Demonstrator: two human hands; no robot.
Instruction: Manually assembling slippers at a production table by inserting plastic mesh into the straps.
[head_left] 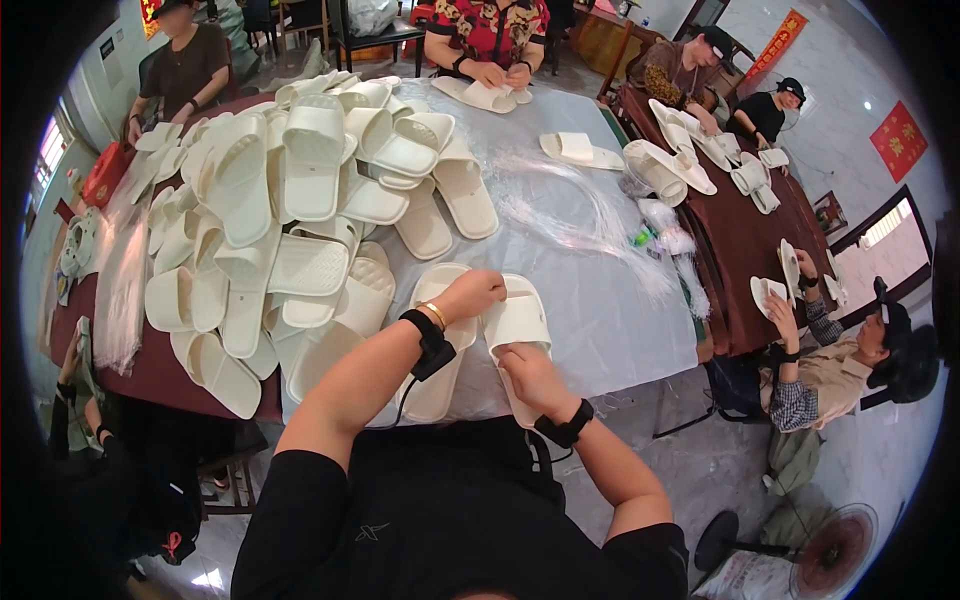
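A pair of cream slippers lies side by side on the table's near edge in front of me. My left hand [474, 297] reaches over the left slipper [432, 385], its fingers pinched together at the left side of the right slipper's strap. What sits between those fingertips is too small to make out. Curled at the near edge of the strap on the right slipper [518, 322] is my right hand [536, 377]. Its fingertips are partly hidden by the hand and the strap. Both wrists wear black bands, and a gold bracelet circles the left one.
A large heap of cream slippers [310, 165] rises at the left. Clear strands [590, 205] lie on the plastic sheet [610, 330] at right, near a single slipper [580, 150]. Clear plastic strips [122, 300] hang at far left. Several people handle slippers around the tables.
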